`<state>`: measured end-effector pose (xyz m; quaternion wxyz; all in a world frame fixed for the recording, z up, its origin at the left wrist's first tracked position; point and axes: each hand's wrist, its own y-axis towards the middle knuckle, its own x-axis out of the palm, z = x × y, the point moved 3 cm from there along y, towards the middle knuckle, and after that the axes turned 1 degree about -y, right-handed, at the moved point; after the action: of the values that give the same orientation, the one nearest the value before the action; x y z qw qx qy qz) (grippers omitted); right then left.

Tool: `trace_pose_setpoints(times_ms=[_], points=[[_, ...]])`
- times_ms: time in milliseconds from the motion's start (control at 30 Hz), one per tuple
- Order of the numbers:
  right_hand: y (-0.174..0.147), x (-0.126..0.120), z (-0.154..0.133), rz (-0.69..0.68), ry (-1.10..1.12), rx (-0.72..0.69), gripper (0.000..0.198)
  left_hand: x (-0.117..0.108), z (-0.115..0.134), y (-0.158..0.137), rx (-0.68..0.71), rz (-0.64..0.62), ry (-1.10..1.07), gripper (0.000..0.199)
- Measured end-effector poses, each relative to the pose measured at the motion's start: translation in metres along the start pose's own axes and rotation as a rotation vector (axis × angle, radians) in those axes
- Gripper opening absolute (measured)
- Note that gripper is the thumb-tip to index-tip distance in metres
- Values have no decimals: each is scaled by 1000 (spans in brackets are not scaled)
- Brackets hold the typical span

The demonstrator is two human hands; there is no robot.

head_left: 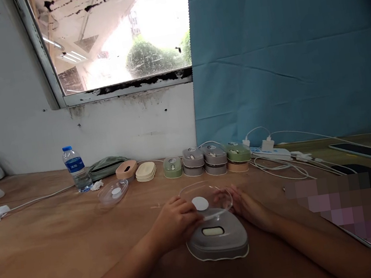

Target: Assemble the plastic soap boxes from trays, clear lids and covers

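Note:
Between both hands is a clear plastic cover (210,193) with a round white sticker, tilted above the table. My left hand (179,220) grips its near left side, fingers closed on the rim. At the far right side, my right hand (245,204) holds the cover's edge, its fingers partly seen through the plastic. Just below and nearer to me, a grey rounded case (219,242) with a pale oval inset in a dark-rimmed slot rests on the table. The cover overlaps the far part of this case; whether they touch I cannot tell.
Another clear cover (113,193) lies at left, near a water bottle (76,168). Along the wall sit a peach case (126,169), a cream case (145,171), a green case (172,167) and stacked cases (214,159). White cables (279,165) and a phone (368,152) lie at right.

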<state>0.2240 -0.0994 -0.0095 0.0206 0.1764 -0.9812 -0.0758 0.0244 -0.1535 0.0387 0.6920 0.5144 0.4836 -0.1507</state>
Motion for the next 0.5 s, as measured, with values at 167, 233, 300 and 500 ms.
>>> trace_pose_setpoints(times_ms=[167, 233, 300, 500], points=[[0, 0, 1, -47, 88, 50, 47, -25, -40, -13, -186, 322, 202, 16], [0, 1, 0, -57, 81, 43, 48, -38, -67, -25, -295, 428, 359, 15], [0, 2, -1, -53, 82, 40, 48, -49, -95, -42, -405, 486, 537, 15], [2, 1, 2, -47, 123, 52, 46, -69, -150, -92, -548, 374, 826, 21]])
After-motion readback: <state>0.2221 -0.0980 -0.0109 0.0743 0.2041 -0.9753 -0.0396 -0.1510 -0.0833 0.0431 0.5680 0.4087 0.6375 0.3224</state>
